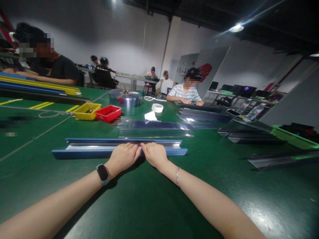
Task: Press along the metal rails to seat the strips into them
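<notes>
A long blue channel-shaped profile lies crosswise on the green table in front of me. A pale, shiny strip shows along its inside. My left hand, with a watch on the wrist, is closed over the profile near its middle. Close beside it, my right hand, below a thin bracelet, is curled over the same profile. The thumbs nearly meet, and the fingertips are hidden behind the hands. Just beyond lie clear plastic strips, flat on the table.
Farther back are a yellow bin, a red bin, a shiny coil and a tape roll. Dark profiles and a green basket stand right. Co-workers sit at the far left and across the table.
</notes>
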{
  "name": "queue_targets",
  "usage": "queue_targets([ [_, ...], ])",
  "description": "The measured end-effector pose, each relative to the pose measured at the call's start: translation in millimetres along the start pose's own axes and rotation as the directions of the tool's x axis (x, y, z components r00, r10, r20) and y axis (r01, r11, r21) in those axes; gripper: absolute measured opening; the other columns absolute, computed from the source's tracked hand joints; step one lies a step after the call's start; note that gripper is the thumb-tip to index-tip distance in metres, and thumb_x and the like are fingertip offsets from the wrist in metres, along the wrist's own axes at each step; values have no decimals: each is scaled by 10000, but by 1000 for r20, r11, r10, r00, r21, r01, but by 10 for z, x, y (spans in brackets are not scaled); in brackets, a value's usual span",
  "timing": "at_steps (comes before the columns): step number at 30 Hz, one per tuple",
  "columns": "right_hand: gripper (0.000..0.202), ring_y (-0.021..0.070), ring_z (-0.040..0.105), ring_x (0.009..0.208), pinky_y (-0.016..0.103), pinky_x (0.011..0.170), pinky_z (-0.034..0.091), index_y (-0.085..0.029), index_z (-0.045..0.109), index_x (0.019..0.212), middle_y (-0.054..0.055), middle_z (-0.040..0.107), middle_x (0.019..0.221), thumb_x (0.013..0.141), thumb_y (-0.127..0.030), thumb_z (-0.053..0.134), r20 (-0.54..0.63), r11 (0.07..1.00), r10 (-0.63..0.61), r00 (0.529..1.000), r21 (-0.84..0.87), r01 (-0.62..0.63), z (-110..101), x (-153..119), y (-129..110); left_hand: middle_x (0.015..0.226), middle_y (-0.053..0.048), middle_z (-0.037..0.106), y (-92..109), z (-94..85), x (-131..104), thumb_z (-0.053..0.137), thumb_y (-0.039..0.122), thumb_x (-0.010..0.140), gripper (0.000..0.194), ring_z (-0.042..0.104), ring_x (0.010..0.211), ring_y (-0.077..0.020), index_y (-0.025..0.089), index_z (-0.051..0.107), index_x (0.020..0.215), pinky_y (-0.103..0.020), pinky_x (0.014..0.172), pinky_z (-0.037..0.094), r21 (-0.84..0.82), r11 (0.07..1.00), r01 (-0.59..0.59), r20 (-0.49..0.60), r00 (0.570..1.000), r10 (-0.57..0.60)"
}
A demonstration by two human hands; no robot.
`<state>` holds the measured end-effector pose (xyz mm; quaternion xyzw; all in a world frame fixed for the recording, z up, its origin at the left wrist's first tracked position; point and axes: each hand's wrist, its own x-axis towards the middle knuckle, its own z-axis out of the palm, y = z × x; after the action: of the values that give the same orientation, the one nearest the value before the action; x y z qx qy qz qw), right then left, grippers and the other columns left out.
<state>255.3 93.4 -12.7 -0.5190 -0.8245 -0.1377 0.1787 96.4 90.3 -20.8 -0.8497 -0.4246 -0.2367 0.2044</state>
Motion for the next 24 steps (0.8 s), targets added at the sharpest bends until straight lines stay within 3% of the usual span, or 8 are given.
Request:
queue_targets([
  [7,475,154,560,645,243,577,341,-169,589,680,55,633,672,913,-339,212,-78,999,2,997,-41,-6,46,-31,-22,619,-54,580,2,-11,3,326,302,862,328,532,637,-169,157,561,683,-301,609,383,-13,1000,21,20,1000,-20],
  [14,447,142,563,600,230,532,326,-145,607,668,66,638,655,895,-299,255,-76,998,48,996,-23,-50,102,-5,41,620,-52,574,0,-10,8,331,296,861,319,524,640,-163,158,552,678,-295,604,371,3,1000,2,6,1000,-2],
  [24,440,145,560,582,236,534,328,-154,601,639,54,627,617,891,-293,268,-139,998,18,990,-60,-26,98,-30,33,639,-46,577,5,-21,5,316,304,868,321,525,649,-173,165,545,689,-302,601,362,3,1000,17,47,999,-17],
])
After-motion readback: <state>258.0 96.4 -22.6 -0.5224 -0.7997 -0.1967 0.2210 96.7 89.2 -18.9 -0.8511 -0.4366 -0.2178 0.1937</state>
